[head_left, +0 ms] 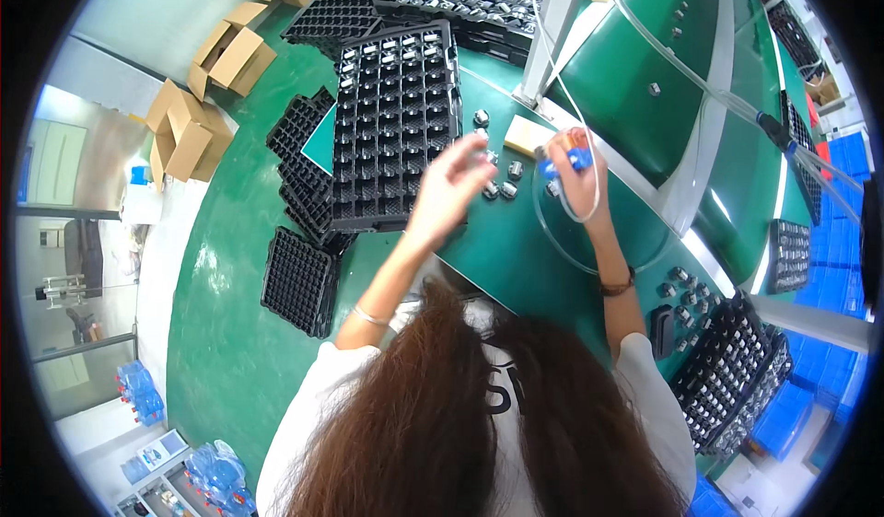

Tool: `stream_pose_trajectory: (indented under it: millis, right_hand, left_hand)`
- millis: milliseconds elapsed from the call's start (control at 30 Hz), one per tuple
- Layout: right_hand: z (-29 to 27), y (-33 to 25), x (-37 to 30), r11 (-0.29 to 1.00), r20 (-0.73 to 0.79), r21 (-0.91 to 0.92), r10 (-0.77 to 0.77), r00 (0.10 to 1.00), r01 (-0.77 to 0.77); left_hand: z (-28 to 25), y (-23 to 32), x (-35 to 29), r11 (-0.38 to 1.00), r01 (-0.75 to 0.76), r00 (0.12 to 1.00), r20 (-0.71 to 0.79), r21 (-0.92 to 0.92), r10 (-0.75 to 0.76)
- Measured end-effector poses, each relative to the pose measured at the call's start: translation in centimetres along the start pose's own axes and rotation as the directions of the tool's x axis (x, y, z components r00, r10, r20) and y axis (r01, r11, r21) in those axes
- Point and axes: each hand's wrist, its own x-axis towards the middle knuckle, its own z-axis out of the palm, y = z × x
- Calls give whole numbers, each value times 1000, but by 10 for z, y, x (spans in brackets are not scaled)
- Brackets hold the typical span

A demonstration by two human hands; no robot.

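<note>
Where hands work, green table [516, 268], cardboard boxes [198, 130]

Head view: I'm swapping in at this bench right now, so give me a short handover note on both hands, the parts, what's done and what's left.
Left hand: reaching over the loose small metal parts on the green table; blurred, grip unclear.
Right hand: holding a small blue tool with a clear hose looping off it.
Black tray ahead: upper rows hold parts, lower rows look empty.
Done: part of the tray filled.
Left: the loose parts and the empty pockets.
</note>
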Motion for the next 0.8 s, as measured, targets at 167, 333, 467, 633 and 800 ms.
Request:
stream_pose_trajectory:
  millis: [167,333,467,633,800]
  right_hand:
    - [-2,18,22,907,-102,-420,-73,992,23]
    - [8,13,23,899,-84,-435,-100,991,53]
    - [3,16,21,908,-63,-417,-59,996,28]
    - [-22,7,4,876,-16,-473,97,995,-93]
    - [-57,17,-16,930,-71,-347,102,992,-121]
  left_hand:
    - [-107,9,50,859,-199,900,-258,471,350]
    - [-192,-4,88,336,-112,820,-104,935,563]
    - [-213,-14,114,233,-164,872,30,958,489]
    - [-218,-5,121,267,-150,909,26,952,417]
    - [-201,10,123,212,-101,948,29,972,317]
